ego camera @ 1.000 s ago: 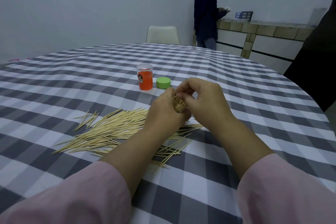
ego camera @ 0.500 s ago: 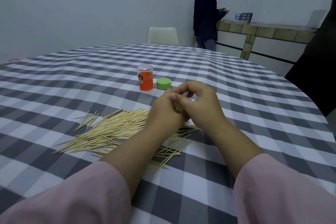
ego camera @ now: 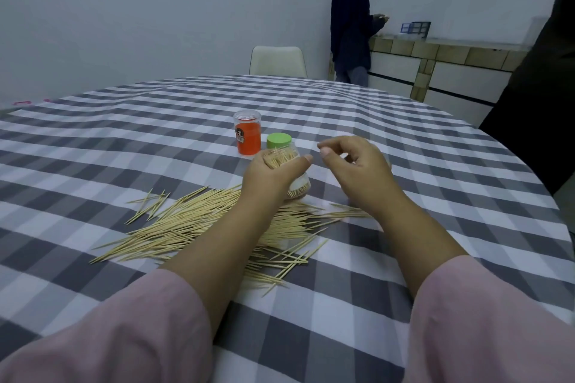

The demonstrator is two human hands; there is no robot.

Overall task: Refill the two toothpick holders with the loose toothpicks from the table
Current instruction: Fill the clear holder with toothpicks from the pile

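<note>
Left hand (ego camera: 273, 172) was wrapped around a clear plastic toothpick holder (ego camera: 299, 186) packed with toothpicks | right hand (ego camera: 357, 165) was held just beside it, fingers loosely curled, nothing gripped | loose pale wooden toothpicks (ego camera: 193, 227) were spread on the grey-and-white checked tablecloth (ego camera: 124, 140) | orange-labelled holder (ego camera: 247, 136) and round green lid (ego camera: 279, 140) were seen behind.

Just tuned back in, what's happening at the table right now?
A person is refilling toothpick holders. The left hand grips a clear holder packed with toothpicks, tilted above the checked tablecloth. The right hand hovers beside it, fingers loosely curled. A big pile of loose toothpicks lies underneath. The orange holder and a green lid stand just behind.
</note>
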